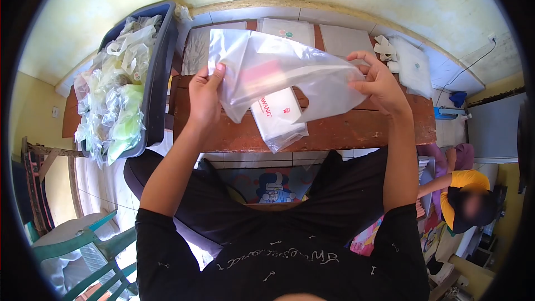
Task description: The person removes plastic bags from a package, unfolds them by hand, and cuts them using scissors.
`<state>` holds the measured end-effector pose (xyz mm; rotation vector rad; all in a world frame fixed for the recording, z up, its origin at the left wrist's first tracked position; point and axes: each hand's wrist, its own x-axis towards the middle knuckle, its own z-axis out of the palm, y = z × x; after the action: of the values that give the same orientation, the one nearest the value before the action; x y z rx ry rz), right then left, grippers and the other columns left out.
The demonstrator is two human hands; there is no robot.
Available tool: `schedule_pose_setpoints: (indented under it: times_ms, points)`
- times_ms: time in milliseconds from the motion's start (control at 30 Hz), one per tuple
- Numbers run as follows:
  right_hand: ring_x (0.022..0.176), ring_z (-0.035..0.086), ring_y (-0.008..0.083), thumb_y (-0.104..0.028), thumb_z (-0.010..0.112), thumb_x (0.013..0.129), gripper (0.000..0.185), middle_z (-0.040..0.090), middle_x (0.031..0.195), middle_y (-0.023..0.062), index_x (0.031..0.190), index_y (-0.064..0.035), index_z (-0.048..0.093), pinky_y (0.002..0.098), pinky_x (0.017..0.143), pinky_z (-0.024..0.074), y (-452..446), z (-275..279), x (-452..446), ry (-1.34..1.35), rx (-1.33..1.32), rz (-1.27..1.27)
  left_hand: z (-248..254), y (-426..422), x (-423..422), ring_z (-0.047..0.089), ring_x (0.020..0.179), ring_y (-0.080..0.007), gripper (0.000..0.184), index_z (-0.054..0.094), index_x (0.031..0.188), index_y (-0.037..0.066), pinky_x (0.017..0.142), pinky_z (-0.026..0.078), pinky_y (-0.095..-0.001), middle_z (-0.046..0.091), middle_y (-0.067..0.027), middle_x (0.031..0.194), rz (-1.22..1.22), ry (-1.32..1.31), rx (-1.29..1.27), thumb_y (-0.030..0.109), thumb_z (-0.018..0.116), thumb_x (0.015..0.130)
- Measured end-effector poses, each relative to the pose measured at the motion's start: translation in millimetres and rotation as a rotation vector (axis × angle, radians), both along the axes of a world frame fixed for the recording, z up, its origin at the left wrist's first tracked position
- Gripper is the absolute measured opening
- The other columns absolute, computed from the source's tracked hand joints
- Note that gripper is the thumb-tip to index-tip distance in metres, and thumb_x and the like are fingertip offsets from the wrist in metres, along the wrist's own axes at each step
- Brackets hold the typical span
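Stretched between both hands is a clear plastic bag (329,86), held above the wooden table. My left hand (207,92) pinches its left end between thumb and fingers. At the other end, my right hand (382,83) grips the bag's edge with thumb and fingers. Below the bag, a white packet with red lettering (278,114) in clear wrapping lies on the table, its upper part covered by the bag. Something pink (262,75) shows blurred through the plastic; I cannot tell what it is.
A dark tub (159,72) heaped with filled plastic bags (125,89) stands left of the brown table (334,134). Flat stacks of plastic (345,39) lie along the table's back. A green chair (83,251) is at lower left. Another person in a yellow sleeve (468,181) sits at right.
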<state>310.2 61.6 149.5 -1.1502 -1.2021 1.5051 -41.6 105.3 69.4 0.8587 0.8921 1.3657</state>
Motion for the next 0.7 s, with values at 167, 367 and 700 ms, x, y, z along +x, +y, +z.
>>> schedule_pose_setpoints:
  times_ms: [167,367,700]
  points:
    - [0.087,0.062,0.0124,-0.003,0.074,0.073,0.040,0.066,0.093,0.0042,0.112,-0.0031,0.064,0.0270,0.082,0.0485,8.3,-17.6,9.2,-0.341,-0.034,0.167,14.0,12.2,-18.0,0.062,0.080,-0.0088,0.020,0.066,0.099,0.000,0.073,0.051,-0.0242,0.067,-0.0042,0.089,0.026,-0.037,-0.002,0.020,0.064,0.096]
    - [0.080,0.059,0.0112,0.000,0.069,0.072,0.027,0.064,0.087,0.0040,0.099,-0.0009,0.068,0.0268,0.072,0.0483,22.2,-44.3,24.6,-0.658,0.057,0.171,-1.5,33.2,-36.9,0.059,0.069,-0.0076,0.018,0.067,0.092,0.001,0.063,0.047,-0.0213,0.065,-0.0016,0.079,0.109,0.037,-0.092,0.020,0.066,0.095]
    - [0.073,0.063,0.0119,-0.007,0.072,0.080,0.031,0.068,0.085,0.0083,0.108,0.0018,0.064,0.0252,0.063,0.0519,33.5,-75.7,47.1,-0.515,0.100,-0.344,-34.3,47.1,-51.8,0.048,0.059,-0.0034,0.021,0.069,0.091,0.000,0.051,0.035,-0.0222,0.062,0.0026,0.073,0.164,0.490,-0.204,0.021,0.069,0.093]
